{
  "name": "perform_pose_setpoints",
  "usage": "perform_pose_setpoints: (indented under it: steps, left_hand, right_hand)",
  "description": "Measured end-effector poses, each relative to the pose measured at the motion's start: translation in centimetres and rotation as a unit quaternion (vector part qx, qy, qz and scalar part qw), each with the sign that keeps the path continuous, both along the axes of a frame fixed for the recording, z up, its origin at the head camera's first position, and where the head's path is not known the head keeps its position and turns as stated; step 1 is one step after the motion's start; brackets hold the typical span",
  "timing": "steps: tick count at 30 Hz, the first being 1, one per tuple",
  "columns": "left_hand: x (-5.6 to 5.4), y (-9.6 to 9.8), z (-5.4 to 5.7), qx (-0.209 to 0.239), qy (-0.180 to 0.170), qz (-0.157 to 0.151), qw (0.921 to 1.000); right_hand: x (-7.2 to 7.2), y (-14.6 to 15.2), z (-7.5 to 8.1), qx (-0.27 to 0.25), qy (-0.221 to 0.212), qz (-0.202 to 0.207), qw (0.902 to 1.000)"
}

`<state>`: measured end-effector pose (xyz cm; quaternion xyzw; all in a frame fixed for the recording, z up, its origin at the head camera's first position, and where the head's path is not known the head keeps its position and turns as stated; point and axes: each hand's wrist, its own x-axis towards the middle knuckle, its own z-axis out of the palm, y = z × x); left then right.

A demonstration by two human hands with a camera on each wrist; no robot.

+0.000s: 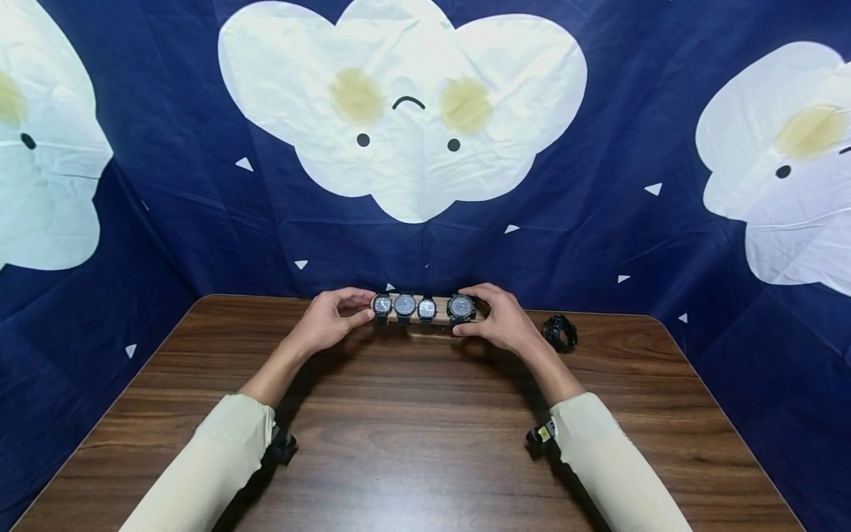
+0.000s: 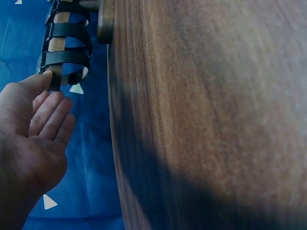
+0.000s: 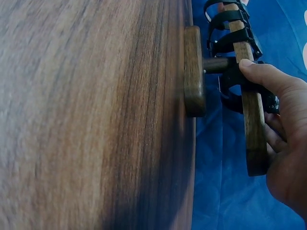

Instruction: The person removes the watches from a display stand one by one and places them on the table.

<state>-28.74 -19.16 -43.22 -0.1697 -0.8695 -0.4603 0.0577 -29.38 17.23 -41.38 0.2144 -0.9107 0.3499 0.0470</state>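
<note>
Head view: four watches (image 1: 405,304) already on wooden stand (image 1: 442,311); fifth watch (image 1: 560,334) not yet, lying on desk (image 1: 412,421). Left hand (image 1: 329,319) pinches stand end; right hand (image 1: 500,318) grips rightmost watch (image 1: 461,307).

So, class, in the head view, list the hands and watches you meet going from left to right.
Left hand, first mounted watch, second mounted watch, third mounted watch, fourth mounted watch, right hand, separate black watch.

Glare on tabletop (image 1: 412,480), dark shadows, dimmer wrist views (blurry)
</note>
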Motion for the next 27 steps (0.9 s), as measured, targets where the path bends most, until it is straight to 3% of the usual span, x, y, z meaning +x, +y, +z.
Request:
perform_pose_setpoints:
  steps: [27]
  left_hand:
    - [0.0, -0.1, 0.0, -0.003, 0.000, 0.003, 1.0000]
  right_hand:
    - [0.4, 1.3, 0.3, 0.030, 0.012, -0.010, 0.9994]
